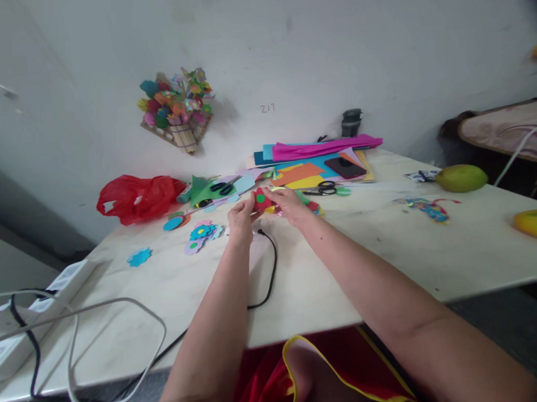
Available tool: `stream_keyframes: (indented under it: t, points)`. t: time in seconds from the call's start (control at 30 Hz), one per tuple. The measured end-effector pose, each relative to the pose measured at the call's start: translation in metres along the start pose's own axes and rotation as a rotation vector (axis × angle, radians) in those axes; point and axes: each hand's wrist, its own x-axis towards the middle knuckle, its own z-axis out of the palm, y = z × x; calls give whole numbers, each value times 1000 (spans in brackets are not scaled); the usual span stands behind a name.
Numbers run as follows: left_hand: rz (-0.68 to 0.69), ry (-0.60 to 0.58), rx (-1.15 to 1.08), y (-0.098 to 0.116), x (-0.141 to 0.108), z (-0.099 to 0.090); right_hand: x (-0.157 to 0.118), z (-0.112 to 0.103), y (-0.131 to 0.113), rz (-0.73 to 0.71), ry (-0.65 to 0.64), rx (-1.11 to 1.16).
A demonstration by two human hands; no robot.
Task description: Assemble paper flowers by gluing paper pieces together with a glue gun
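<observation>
A red paper flower (262, 198) with a green round centre is held between both hands above the middle of the table. My left hand (241, 218) pinches its left side, and my right hand (289, 204) grips its right edge. Below and behind the right hand lie small colourful paper pieces (313, 208), partly hidden. To the left of my left hand, blue and lilac paper flowers (202, 232) lie in a loose group. A single blue flower cutout (140, 257) rests farther left. A black cable (274, 258) runs across the table between my forearms.
Scissors (326, 188) and a phone (346, 167) lie behind, near stacked coloured paper (298, 175). More scissors (225, 186) sit back left, beside a red plastic bag (138, 197). A white power strip (39, 312) with cables occupies the left edge. A green mango (461, 178) stands right.
</observation>
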Motion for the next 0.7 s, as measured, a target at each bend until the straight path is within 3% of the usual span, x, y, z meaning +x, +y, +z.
stream_keyframes:
  t: [0.2,0.37,0.53,0.7]
  points:
    - [8,-12,72,-1,1,-1,-2,-2,-2,24,2,19]
    - [-28,23,21,0,2,-2,-1,1,-1,52,78,60]
    - [-88,-131,32,1,3,-5,-2,1,-2,84,115,124]
    - [-97,-159,32,1,2,-7,2,-3,-1,77,77,95]
